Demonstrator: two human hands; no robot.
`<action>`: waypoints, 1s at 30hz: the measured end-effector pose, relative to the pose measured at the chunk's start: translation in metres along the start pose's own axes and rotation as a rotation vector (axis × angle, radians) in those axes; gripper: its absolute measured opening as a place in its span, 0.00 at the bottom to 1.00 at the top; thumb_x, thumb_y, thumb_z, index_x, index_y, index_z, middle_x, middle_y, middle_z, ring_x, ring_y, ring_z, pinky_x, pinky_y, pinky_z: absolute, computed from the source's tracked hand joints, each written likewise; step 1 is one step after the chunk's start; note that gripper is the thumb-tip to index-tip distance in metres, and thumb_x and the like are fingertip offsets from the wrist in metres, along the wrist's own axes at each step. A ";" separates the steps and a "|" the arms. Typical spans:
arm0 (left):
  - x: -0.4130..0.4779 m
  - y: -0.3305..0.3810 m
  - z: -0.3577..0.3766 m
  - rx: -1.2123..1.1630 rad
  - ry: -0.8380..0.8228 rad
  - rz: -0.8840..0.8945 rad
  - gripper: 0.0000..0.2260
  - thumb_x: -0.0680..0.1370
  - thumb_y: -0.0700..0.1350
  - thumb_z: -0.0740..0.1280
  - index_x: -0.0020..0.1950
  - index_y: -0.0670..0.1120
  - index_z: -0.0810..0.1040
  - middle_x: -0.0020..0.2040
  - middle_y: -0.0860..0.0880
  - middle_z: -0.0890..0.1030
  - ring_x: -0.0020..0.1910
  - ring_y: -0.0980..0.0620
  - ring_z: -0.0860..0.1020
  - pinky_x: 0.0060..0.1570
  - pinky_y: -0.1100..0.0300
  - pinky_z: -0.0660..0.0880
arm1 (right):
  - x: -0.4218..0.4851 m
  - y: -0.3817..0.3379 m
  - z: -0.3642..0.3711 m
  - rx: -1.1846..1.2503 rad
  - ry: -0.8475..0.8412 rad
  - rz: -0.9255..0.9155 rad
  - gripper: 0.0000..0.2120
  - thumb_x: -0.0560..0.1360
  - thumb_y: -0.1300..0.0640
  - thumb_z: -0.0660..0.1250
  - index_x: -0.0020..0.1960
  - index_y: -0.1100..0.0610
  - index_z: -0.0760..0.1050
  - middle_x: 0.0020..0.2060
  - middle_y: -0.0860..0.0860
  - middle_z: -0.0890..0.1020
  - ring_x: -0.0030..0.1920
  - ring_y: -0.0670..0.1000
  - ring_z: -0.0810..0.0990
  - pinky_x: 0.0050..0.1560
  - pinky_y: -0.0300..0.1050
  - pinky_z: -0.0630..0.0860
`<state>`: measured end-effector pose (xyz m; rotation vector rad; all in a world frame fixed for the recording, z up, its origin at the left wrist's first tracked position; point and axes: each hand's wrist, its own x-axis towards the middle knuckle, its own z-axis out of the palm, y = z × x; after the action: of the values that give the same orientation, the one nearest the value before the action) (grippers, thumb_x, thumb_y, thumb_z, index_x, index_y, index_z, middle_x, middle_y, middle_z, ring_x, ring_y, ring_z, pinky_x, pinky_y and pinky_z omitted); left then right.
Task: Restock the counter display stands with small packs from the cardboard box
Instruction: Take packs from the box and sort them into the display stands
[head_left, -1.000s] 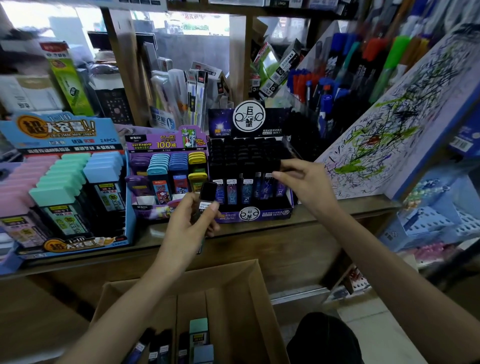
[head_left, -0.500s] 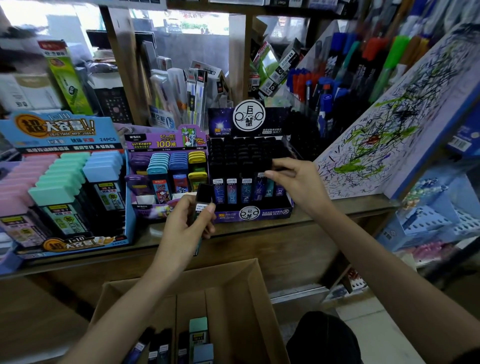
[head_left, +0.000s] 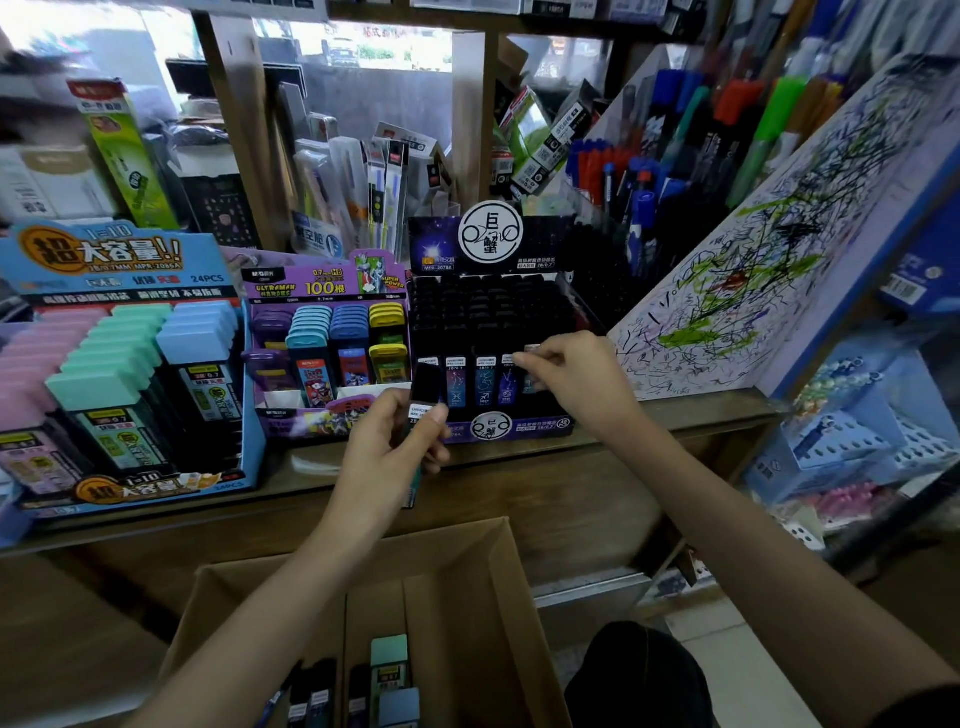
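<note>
Black stand (head_left: 540, 427) at the counter's (head_left: 675, 408) front edge
Left grip (head_left: 387, 457) holds a black pack (head_left: 427, 384) upright; right grip (head_left: 571, 379) pinches a second pack (head_left: 532, 383) in its front row.

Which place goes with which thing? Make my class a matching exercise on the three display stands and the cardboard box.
Things:
1. blue display stand
2. purple display stand
3. black display stand
4. cardboard box

Places:
A. below the counter edge
B. farthest left on the counter
C. at the right hand
D. between the other two stands

Pairs: 1-B, 2-D, 3-C, 4-A
</note>
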<state>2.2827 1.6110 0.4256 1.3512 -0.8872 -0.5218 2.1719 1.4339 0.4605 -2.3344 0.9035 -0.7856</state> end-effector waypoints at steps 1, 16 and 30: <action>0.000 0.001 0.003 -0.012 -0.002 -0.004 0.08 0.77 0.45 0.63 0.50 0.40 0.72 0.37 0.49 0.78 0.32 0.57 0.77 0.32 0.65 0.75 | -0.004 -0.002 -0.002 -0.111 0.032 -0.016 0.13 0.76 0.48 0.66 0.48 0.58 0.81 0.33 0.49 0.81 0.33 0.45 0.78 0.36 0.43 0.77; 0.016 0.011 0.033 0.471 -0.116 0.258 0.17 0.74 0.58 0.62 0.60 0.54 0.70 0.55 0.58 0.75 0.55 0.63 0.73 0.51 0.70 0.70 | -0.028 -0.024 -0.047 0.701 0.034 -0.036 0.07 0.75 0.66 0.65 0.45 0.54 0.74 0.40 0.51 0.81 0.39 0.45 0.81 0.41 0.37 0.79; 0.020 -0.021 0.009 1.062 -0.178 0.253 0.17 0.79 0.50 0.63 0.67 0.49 0.70 0.63 0.50 0.75 0.63 0.52 0.72 0.63 0.56 0.67 | -0.005 0.013 -0.031 0.356 0.121 -0.102 0.05 0.77 0.61 0.65 0.51 0.54 0.72 0.43 0.44 0.78 0.45 0.40 0.80 0.47 0.35 0.77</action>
<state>2.2907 1.5863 0.4099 2.1032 -1.5682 0.0829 2.1421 1.4215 0.4725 -2.0488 0.6341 -1.0460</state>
